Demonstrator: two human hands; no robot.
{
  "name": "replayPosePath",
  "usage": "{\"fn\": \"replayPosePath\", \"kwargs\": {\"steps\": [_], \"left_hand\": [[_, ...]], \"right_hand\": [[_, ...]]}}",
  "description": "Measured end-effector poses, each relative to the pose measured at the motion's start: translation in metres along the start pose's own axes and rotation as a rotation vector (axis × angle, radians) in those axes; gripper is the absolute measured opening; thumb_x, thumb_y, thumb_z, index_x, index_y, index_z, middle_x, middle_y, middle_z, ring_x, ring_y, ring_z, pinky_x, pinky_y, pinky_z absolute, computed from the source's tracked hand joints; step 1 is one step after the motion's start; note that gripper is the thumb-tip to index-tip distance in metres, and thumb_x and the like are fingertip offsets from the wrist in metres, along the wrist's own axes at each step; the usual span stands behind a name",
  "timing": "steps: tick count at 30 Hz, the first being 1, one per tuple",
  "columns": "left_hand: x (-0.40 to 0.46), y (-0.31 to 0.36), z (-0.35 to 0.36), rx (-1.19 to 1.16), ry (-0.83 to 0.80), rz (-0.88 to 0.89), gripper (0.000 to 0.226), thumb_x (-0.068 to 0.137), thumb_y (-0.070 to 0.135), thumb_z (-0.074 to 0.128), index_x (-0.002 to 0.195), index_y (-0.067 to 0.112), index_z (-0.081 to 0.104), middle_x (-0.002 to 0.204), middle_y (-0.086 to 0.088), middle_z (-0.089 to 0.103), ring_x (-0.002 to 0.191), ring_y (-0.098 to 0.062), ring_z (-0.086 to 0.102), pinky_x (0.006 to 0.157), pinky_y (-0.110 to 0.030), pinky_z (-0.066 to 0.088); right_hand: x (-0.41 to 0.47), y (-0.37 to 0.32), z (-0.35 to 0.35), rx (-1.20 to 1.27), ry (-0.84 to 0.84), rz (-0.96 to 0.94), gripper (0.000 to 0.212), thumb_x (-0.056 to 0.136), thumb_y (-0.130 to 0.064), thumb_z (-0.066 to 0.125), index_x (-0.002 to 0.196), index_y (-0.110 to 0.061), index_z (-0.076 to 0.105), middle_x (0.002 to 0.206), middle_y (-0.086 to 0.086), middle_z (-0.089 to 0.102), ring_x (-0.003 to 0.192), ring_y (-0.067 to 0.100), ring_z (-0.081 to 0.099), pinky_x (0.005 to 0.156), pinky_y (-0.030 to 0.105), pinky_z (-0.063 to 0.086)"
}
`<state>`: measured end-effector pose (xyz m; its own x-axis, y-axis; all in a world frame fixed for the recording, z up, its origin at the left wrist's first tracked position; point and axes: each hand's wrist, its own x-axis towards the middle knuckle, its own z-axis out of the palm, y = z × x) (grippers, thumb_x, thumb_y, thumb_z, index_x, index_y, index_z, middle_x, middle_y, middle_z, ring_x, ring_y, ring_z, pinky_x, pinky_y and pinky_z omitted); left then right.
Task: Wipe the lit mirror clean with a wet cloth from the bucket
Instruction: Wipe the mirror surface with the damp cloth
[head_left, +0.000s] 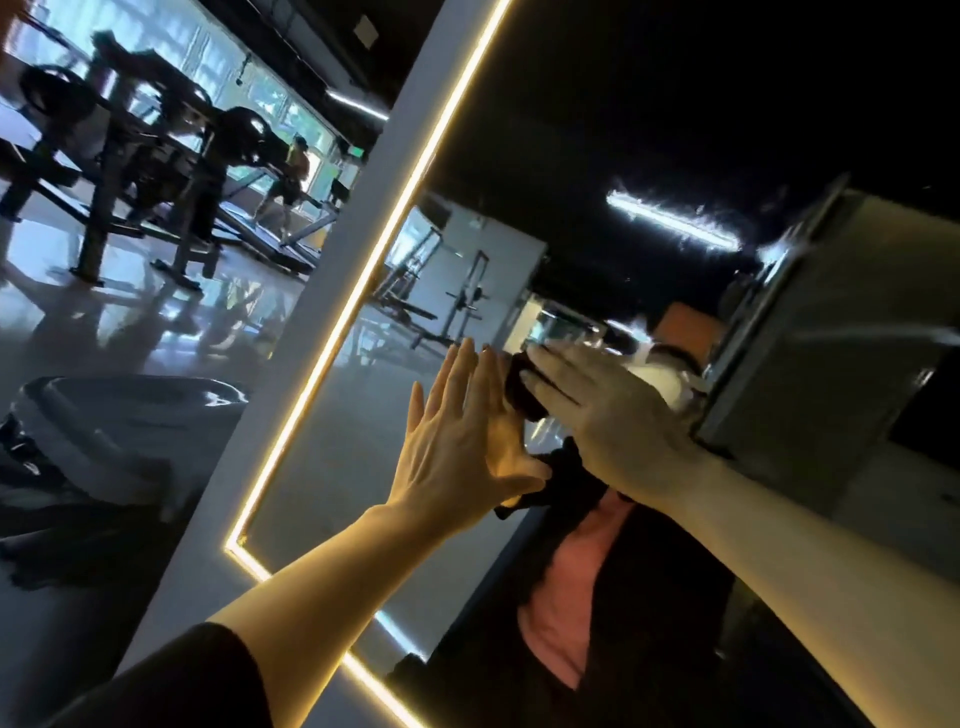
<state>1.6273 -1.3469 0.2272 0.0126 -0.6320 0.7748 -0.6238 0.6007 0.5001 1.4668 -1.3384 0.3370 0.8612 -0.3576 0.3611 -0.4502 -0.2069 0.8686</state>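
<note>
My right hand (597, 415) presses a dark cloth (524, 387) flat on the mirror (337, 441), fingers straight. Left hand (457, 441) spread open beside it, near the mirror's lit left edge, holding nothing.

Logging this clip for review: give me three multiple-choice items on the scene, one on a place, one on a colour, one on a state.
1. Where is the cloth? A under the right hand; B on the floor; C in a bucket.
2. What colour is the mirror light strip? A blue; B warm yellow; C red.
3. How is the left hand? A a fist; B gripping the cloth; C fingers straight.
Answers: 1 A, the right hand presses the cloth on the mirror; 2 B, the strip glows yellow; 3 C, the left hand is spread flat.
</note>
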Motion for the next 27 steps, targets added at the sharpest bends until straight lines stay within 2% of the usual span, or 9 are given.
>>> {"fn": "replayPosePath", "kwargs": {"steps": [2,4,7,13,16,20,22,25,27], "left_hand": [[0.008,0.014,-0.001,0.061,-0.002,0.069,0.132,0.064,0.085,0.054,0.154,0.02,-0.017,0.16,0.0,-0.026,0.147,-0.015,-0.025,0.122,-0.048,-0.004],[0.021,0.027,-0.002,0.12,0.011,0.105,0.134,0.063,0.089,0.051,0.154,0.018,-0.019,0.16,0.001,-0.028,0.146,-0.015,-0.028,0.122,-0.046,-0.005],[0.039,0.046,0.0,0.126,0.026,0.147,0.134,0.067,0.086,0.057,0.153,0.019,-0.02,0.16,0.003,-0.027,0.145,-0.014,-0.029,0.122,-0.045,-0.008],[0.051,0.068,0.01,0.134,0.028,0.185,0.132,0.069,0.088,0.05,0.152,0.016,-0.023,0.159,0.0,-0.031,0.144,-0.015,-0.031,0.122,-0.046,-0.008],[0.065,0.076,0.009,0.127,0.077,0.212,0.125,0.071,0.091,0.04,0.154,0.018,-0.019,0.16,0.0,-0.029,0.145,-0.015,-0.031,0.122,-0.048,-0.004],[0.079,0.08,0.007,0.131,0.062,0.224,0.12,0.073,0.088,0.041,0.151,0.023,-0.022,0.158,0.0,-0.031,0.144,-0.017,-0.032,0.121,-0.049,-0.008],[0.08,0.072,0.01,0.192,0.047,0.244,0.123,0.071,0.091,0.037,0.15,0.023,-0.028,0.156,0.0,-0.037,0.143,-0.017,-0.034,0.12,-0.05,-0.013],[0.078,0.059,0.016,0.3,0.089,0.292,0.123,0.068,0.096,0.021,0.151,0.018,-0.026,0.157,-0.002,-0.034,0.144,-0.018,-0.032,0.117,-0.049,-0.018],[0.076,0.055,0.018,0.302,0.084,0.301,0.121,0.07,0.094,0.021,0.153,0.017,-0.022,0.159,-0.002,-0.031,0.145,-0.017,-0.029,0.118,-0.049,-0.017]], "right_hand": [[-0.013,0.022,-0.014,-0.042,-0.003,-0.036,0.044,0.087,0.002,0.052,0.131,0.0,0.06,0.139,0.021,0.055,0.13,0.037,0.051,0.114,0.044,0.033],[-0.01,0.06,-0.027,-0.134,0.049,0.149,0.052,0.083,0.005,0.064,0.134,0.0,0.056,0.142,0.022,0.052,0.133,0.037,0.047,0.114,0.043,0.03],[-0.003,0.092,-0.041,-0.185,0.119,0.376,0.056,0.084,0.007,0.066,0.138,-0.001,0.052,0.144,0.022,0.049,0.135,0.037,0.044,0.112,0.045,0.035],[-0.016,0.076,-0.045,-0.17,0.058,0.077,0.05,0.078,0.0,0.06,0.128,-0.001,0.063,0.136,0.021,0.058,0.127,0.035,0.055,0.111,0.038,0.032],[-0.008,0.124,-0.064,-0.193,0.132,0.324,0.055,0.085,0.004,0.067,0.137,-0.001,0.052,0.145,0.025,0.046,0.137,0.041,0.043,0.11,0.05,0.038],[-0.001,0.171,-0.083,-0.201,0.244,0.622,0.046,0.102,-0.014,0.05,0.146,-0.003,0.042,0.154,0.022,0.035,0.145,0.037,0.029,0.117,0.042,0.022],[-0.001,0.157,-0.072,-0.174,0.226,0.562,0.045,0.102,-0.017,0.047,0.144,-0.002,0.044,0.153,0.021,0.038,0.144,0.036,0.031,0.118,0.044,0.024],[-0.02,0.111,-0.049,-0.128,0.075,0.228,0.048,0.092,-0.005,0.051,0.14,-0.001,0.05,0.148,0.022,0.046,0.139,0.037,0.04,0.115,0.046,0.032],[-0.025,0.116,-0.051,-0.131,0.0,0.081,0.053,0.086,0.0,0.051,0.138,-0.002,0.052,0.146,0.022,0.048,0.137,0.038,0.044,0.113,0.047,0.036]]}}
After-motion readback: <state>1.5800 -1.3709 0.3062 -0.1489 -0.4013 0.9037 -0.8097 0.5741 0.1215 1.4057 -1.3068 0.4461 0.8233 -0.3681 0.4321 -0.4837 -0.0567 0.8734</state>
